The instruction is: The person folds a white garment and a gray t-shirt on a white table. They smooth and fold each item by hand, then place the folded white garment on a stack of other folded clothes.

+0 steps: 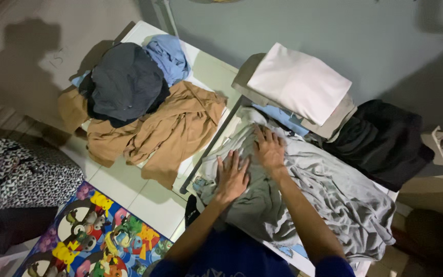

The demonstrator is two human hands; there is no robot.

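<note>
On the near right tabletop (388, 194), a crumpled grey garment (334, 195) lies spread, reaching from under the hands toward the right edge. Left hand (232, 177) flat on the garment's left part, fingers (230, 161) spread and released, palm down, grasping nothing. Right hand (270, 149) just beside it, slightly farther, also palm down on the grey cloth, fingers (263, 134) splayed and released, pressing the fabric. So the garment is directly under both sets of fingers, touching, with most of its bulk to the right of them. Both forearms come in from the near edge; blue sleeves at the bottom.

Far of the hands: a folded stack, pale pink folded cloth (301, 82) on top of a beige folded piece (342, 120), with a light blue piece (283, 117) showing beneath. Right of the stack, a black garment (380, 141) in a heap.

Left, on a second white tabletop (203, 64): a tan garment (165, 131) draped over the edge, a dark grey garment (126, 82) piled on it, a light blue shirt (170, 56) at the far end.

Near left on the floor: a colourful cartoon mat (103, 233) and a black-and-white patterned bag (29, 172).
</note>
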